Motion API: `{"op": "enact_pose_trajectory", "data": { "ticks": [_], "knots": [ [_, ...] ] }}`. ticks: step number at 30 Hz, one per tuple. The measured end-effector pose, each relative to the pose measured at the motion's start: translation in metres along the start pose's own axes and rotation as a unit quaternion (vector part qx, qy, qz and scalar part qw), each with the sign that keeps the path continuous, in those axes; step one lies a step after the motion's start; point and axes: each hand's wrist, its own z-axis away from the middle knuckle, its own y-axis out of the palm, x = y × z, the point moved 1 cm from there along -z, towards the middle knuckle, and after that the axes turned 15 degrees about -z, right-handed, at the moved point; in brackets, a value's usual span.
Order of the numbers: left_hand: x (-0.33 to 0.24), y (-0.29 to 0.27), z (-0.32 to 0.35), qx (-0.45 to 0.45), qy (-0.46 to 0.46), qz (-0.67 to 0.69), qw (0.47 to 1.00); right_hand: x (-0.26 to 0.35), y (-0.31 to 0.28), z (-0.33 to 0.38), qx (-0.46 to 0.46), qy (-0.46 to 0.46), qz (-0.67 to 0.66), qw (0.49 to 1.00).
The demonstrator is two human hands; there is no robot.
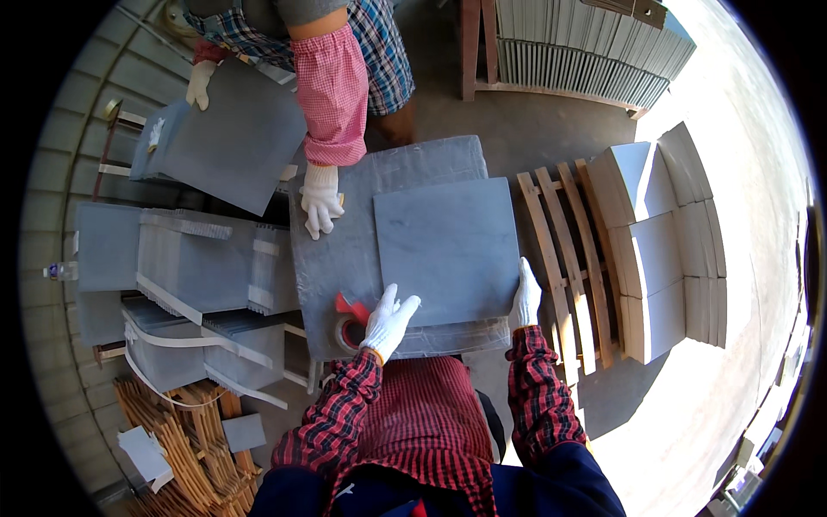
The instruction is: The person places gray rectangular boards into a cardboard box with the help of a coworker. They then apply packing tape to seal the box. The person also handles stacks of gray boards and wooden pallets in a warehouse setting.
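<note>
A square grey stone-like tile (448, 250) lies flat on a worktable (336, 258) with a scuffed grey covering. My left hand (390, 323), in a white knit glove, is at the tile's near left corner with its thumb and fingers apart. My right hand (525, 295), gloved likewise, lies along the tile's right edge with its fingers stretched out. Beside my left hand is a red tape dispenser (349, 314) with a roll on it. Across the table, a co-worker's gloved hand (321, 202) rests on a small yellowish block (340, 199), mostly hidden.
The co-worker's other hand (200, 84) touches a large grey slab (233, 121). Strapped tile stacks (198, 258) stand at left, above wooden slats (194, 431). On the right are a wooden pallet (564, 267) and stacked pale boxes (659, 250). A rack of upright tiles (586, 60) stands behind.
</note>
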Motion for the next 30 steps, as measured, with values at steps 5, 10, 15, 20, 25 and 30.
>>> {"op": "enact_pose_trajectory", "data": {
  "ticks": [5,10,15,20,25,30],
  "knots": [
    [0.010,-0.002,-0.012,-0.031,0.059,-0.245,0.967,-0.007,0.018,-0.002,0.040,-0.024,0.075,0.996],
    [0.023,0.001,-0.009,0.011,0.098,-0.334,0.937,-0.016,0.012,-0.007,0.060,-0.039,0.110,0.991],
    [0.033,-0.005,0.009,-0.073,0.163,-0.190,0.965,-0.017,0.009,0.001,-0.008,-0.178,0.330,0.927],
    [0.063,-0.026,0.056,-0.198,0.171,-0.103,0.960,-0.013,0.024,0.074,0.090,-0.358,0.418,0.830],
    [0.111,-0.053,0.081,-0.214,0.093,-0.059,0.971,-0.063,0.043,0.154,0.308,-0.194,0.460,0.810],
    [0.193,-0.065,0.081,-0.134,0.018,0.056,0.989,-0.116,0.060,0.204,0.347,-0.129,0.496,0.786]
  ]
}}
